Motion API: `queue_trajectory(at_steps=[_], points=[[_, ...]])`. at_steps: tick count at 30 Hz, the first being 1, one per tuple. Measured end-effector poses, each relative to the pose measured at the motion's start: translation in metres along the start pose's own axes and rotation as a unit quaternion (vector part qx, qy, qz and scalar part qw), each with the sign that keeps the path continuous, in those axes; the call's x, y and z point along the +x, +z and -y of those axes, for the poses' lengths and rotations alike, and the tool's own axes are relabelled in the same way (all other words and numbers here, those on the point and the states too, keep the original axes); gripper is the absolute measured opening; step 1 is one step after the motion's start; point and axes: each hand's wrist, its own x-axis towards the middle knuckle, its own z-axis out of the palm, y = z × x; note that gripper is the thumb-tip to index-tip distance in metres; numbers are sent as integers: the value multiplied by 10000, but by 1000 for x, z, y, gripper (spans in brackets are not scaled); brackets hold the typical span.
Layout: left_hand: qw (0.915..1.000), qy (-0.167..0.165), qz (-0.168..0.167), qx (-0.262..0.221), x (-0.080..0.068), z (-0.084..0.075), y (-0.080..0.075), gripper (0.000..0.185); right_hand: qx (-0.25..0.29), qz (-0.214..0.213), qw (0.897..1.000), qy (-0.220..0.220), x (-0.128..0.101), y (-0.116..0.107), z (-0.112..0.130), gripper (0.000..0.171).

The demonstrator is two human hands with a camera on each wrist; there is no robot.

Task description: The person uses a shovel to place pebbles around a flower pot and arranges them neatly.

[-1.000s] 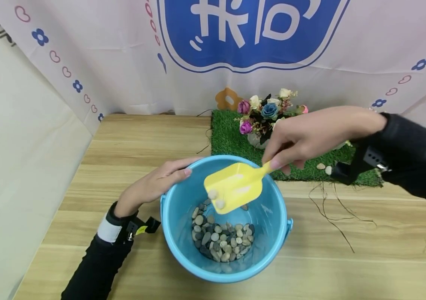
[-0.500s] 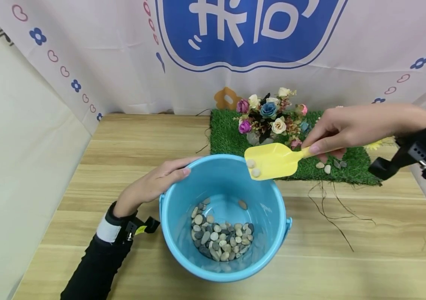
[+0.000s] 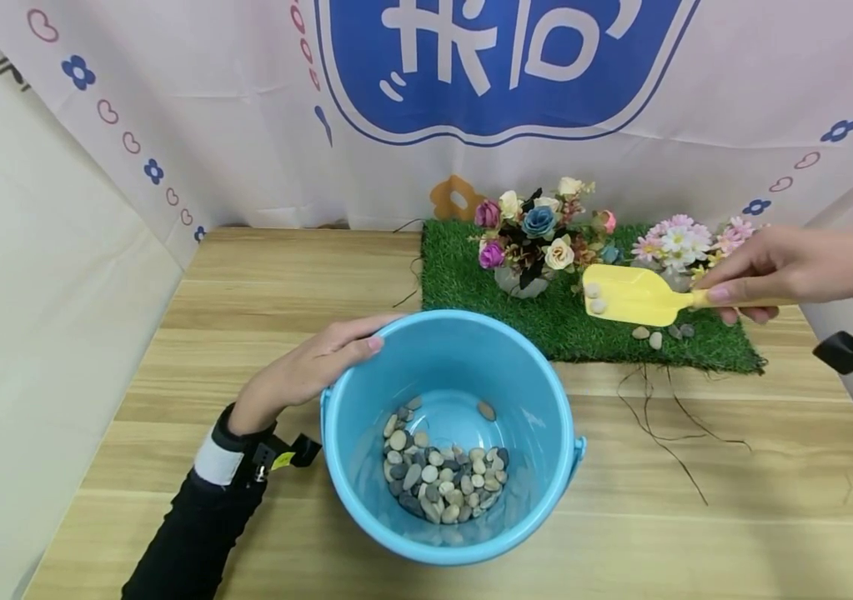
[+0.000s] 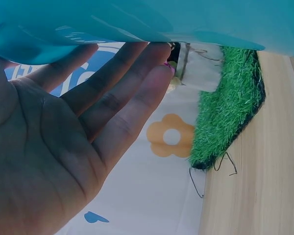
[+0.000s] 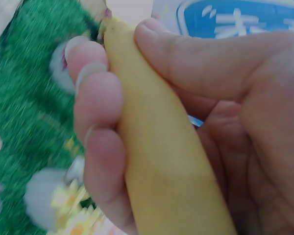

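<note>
Left hand (image 3: 306, 371) flat, right hand (image 3: 786, 271) clenched

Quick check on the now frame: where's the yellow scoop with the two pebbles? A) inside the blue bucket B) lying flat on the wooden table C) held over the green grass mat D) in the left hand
C: the right hand holds the yellow scoop by its handle over the green grass mat, beyond the blue bucket, two pebbles on its blade.

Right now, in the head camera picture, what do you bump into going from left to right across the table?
Left hand → blue bucket → vase of mixed flowers → yellow scoop → right hand.
</note>
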Motion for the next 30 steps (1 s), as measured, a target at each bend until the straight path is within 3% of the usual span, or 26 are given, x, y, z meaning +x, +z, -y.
queue_trajectory(at_steps=[11,17,23,30], points=[[9999,117,40,-105,1,2,-1,47,-269,-500,9947,857,-37,20,-51,36],[9999,45,16,-94,0,0,0,48,-261,-527,9861,1557,-40,30,-73,31],[10000,38,13,-30,-1,1,0,48,-100,-436,9845,1697,-40,35,-90,23],[10000,-6,-4,-90,-1,1,0,48,-70,-390,9755,2163,-34,38,-94,29]])
